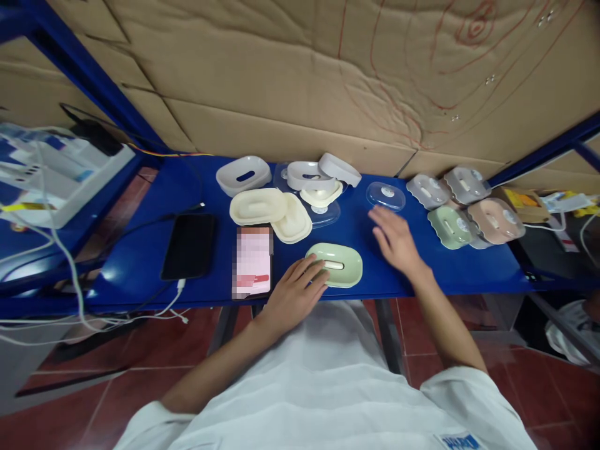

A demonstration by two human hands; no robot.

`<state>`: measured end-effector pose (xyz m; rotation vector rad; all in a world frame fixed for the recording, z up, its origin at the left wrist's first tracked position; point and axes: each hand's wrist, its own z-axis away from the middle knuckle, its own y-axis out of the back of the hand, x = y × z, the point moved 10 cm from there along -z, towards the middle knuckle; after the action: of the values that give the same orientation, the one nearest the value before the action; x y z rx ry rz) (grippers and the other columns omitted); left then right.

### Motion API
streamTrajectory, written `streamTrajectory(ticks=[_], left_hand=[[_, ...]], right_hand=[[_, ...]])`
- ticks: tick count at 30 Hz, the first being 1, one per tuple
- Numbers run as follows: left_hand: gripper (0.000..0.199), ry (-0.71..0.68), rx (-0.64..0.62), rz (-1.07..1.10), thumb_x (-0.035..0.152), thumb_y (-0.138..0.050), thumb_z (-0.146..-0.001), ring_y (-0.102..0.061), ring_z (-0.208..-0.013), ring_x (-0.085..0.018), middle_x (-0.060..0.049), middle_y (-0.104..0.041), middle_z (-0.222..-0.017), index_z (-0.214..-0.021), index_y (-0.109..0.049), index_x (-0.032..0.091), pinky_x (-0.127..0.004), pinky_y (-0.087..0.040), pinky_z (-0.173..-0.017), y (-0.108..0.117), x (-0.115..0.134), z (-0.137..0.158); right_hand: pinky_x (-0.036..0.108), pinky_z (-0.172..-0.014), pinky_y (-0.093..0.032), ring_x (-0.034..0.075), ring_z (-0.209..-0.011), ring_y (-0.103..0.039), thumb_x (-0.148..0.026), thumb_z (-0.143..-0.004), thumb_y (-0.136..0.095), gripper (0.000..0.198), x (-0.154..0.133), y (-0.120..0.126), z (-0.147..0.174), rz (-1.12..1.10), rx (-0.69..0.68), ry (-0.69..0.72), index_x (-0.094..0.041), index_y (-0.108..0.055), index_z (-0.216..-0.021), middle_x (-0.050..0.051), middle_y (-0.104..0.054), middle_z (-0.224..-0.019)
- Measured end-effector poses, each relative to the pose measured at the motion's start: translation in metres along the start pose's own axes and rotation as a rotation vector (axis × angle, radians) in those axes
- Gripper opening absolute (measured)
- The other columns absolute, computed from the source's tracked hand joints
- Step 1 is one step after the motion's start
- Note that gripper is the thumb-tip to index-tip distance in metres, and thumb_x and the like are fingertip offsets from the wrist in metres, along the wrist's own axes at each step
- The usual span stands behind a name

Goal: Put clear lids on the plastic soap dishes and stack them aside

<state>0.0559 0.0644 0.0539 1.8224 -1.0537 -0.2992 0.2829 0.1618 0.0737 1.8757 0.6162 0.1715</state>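
Note:
Fingers spread, my left hand (300,292) rests on the left side of a pale green soap dish (349,265). The dish lies flat near the table's front edge, with a cream raised insert (334,265) at its middle. Out to the right, my right hand (394,240) hovers over the blue table with fingers apart and nothing in them. Just beyond its fingertips lies a clear plastic lid (385,196) with a round label. White dish shells (244,176) and cream oval inserts (259,207) are grouped behind the green dish.
Covered soap dishes (495,220) in grey, green and pink stand at the right. A lit phone (253,261) and a dark phone (188,245) on a white cable lie at left. Cardboard (262,81) walls the back. White cables (70,262) hang at far left.

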Motion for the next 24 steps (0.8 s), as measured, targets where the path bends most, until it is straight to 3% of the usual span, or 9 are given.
streamTrajectory(ticks=[2,4,7,10,14,16,19,21,24], left_hand=[[0.025,-0.002,0.007,0.007,0.022,-0.061,-0.108,-0.062,-0.144,-0.033,-0.013,-0.074,-0.139,-0.13,-0.071,0.018,-0.052,-0.055,-0.119,-0.001,0.002,-0.001],[0.026,0.001,0.017,0.03,0.02,-0.061,-0.107,-0.063,-0.142,-0.033,-0.015,-0.072,-0.14,-0.131,-0.071,0.018,-0.053,-0.057,-0.117,-0.002,0.003,-0.001],[0.027,0.051,0.054,0.064,0.019,-0.065,-0.105,-0.054,-0.152,-0.037,-0.021,-0.059,-0.155,-0.131,-0.069,0.019,-0.056,-0.057,-0.117,-0.001,-0.001,0.0],[0.028,0.112,0.067,0.105,0.018,-0.068,-0.103,-0.038,-0.162,-0.042,-0.022,-0.035,-0.173,-0.131,-0.067,0.019,-0.058,-0.054,-0.12,0.0,-0.005,0.001],[0.046,0.24,0.049,0.23,0.023,-0.068,-0.104,-0.044,-0.159,-0.04,-0.022,-0.025,-0.178,-0.148,-0.056,0.023,-0.052,-0.061,-0.114,-0.003,-0.015,0.002],[0.064,0.326,0.05,0.329,0.026,-0.07,-0.103,-0.047,-0.158,-0.038,-0.023,-0.025,-0.178,-0.161,-0.042,0.026,-0.049,-0.062,-0.112,-0.006,-0.023,0.004],[0.088,0.388,0.044,0.462,0.03,-0.074,-0.102,-0.047,-0.159,-0.035,-0.023,-0.031,-0.177,-0.172,-0.021,0.029,-0.05,-0.056,-0.119,-0.012,-0.031,0.007],[0.092,0.394,0.026,0.499,0.033,-0.073,-0.103,-0.046,-0.159,-0.034,-0.021,-0.037,-0.174,-0.174,-0.014,0.03,-0.051,-0.049,-0.126,-0.016,-0.033,0.008],[0.088,0.405,-0.003,0.509,0.036,-0.069,-0.105,-0.044,-0.161,-0.032,-0.018,-0.04,-0.174,-0.174,-0.014,0.032,-0.05,-0.045,-0.129,-0.021,-0.034,0.01]], right_hand=[[0.067,-0.13,-0.03,0.037,-0.166,-0.03,-0.044,-0.112,-0.041,0.061,0.067,-0.003,-0.019,0.095,-0.018,-0.216,-0.018,-0.042,-0.167,0.019,-0.037,-0.176],[0.078,-0.126,-0.025,0.045,-0.166,-0.024,-0.054,-0.108,-0.046,0.069,0.111,-0.013,-0.023,0.119,-0.077,-0.357,-0.018,-0.042,-0.166,0.022,-0.037,-0.174],[0.078,-0.123,-0.032,0.047,-0.16,-0.035,-0.066,-0.103,-0.054,0.072,0.119,-0.022,-0.011,0.045,-0.092,-0.37,-0.019,-0.053,-0.158,0.023,-0.052,-0.159],[0.063,-0.121,-0.047,0.039,-0.146,-0.054,-0.066,-0.102,-0.06,0.07,0.085,-0.014,0.013,-0.072,-0.029,-0.276,-0.02,-0.058,-0.154,0.02,-0.057,-0.145],[0.053,-0.121,-0.051,0.031,-0.142,-0.06,-0.049,-0.109,-0.056,0.052,0.027,0.009,0.046,-0.223,0.074,-0.227,-0.028,-0.058,-0.156,0.015,-0.06,-0.145],[0.052,-0.124,-0.05,0.029,-0.148,-0.056,-0.04,-0.112,-0.053,0.05,-0.009,0.008,0.056,-0.293,0.024,-0.15,-0.032,-0.053,-0.161,0.013,-0.055,-0.158],[0.054,-0.13,-0.044,0.03,-0.164,-0.037,-0.027,-0.112,-0.05,0.058,-0.067,-0.003,0.064,-0.339,-0.103,0.06,-0.035,-0.041,-0.169,0.009,-0.037,-0.177],[0.06,-0.133,-0.039,0.031,-0.168,-0.028,-0.021,-0.111,-0.051,0.066,-0.093,-0.008,0.066,-0.316,-0.112,0.181,-0.035,-0.033,-0.172,0.008,-0.033,-0.179],[0.067,-0.133,-0.034,0.034,-0.168,-0.028,-0.021,-0.108,-0.06,0.075,-0.106,-0.013,0.067,-0.236,-0.07,0.27,-0.035,-0.027,-0.174,0.009,-0.036,-0.178]])
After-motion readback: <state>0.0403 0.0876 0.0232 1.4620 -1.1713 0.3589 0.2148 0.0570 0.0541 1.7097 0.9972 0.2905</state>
